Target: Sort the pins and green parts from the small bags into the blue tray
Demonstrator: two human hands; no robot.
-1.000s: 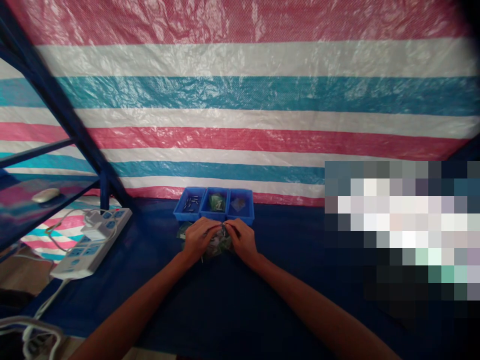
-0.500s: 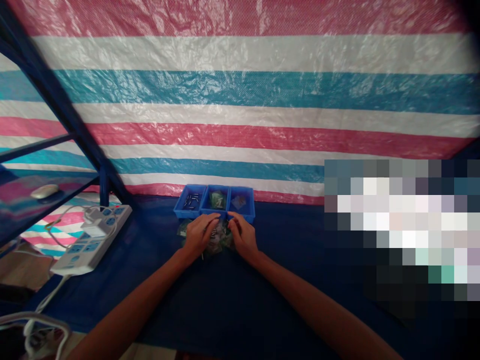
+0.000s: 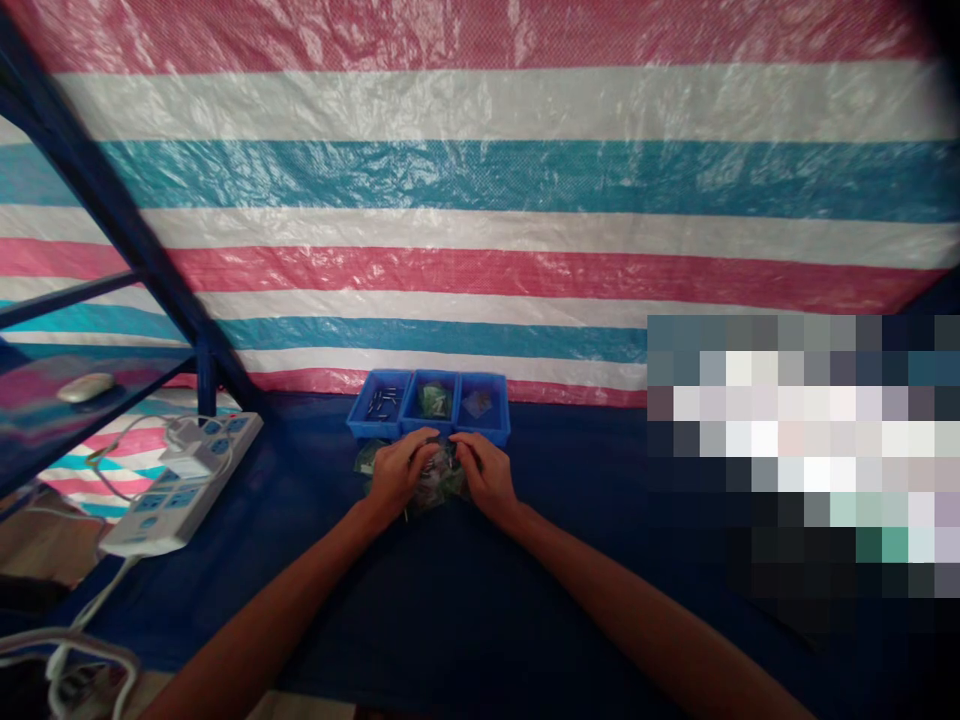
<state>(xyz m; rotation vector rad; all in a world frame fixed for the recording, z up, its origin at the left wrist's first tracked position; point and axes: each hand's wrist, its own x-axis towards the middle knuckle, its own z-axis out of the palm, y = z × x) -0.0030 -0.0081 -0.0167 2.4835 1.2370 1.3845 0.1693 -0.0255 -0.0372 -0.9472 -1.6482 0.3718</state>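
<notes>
You have both hands over a little heap of clear plastic bags on the table, just off the near edge of the blue tray, which stands by the table's far edge. Your left hand and right hand are half curled, thumbs near fingers, tips a small gap apart; whether either grips a bag or a small part, you cannot tell from here. The step in hand looks like fine fingertip work at the bags; the next move seems to call for a sure pinch and steady wrists.
</notes>
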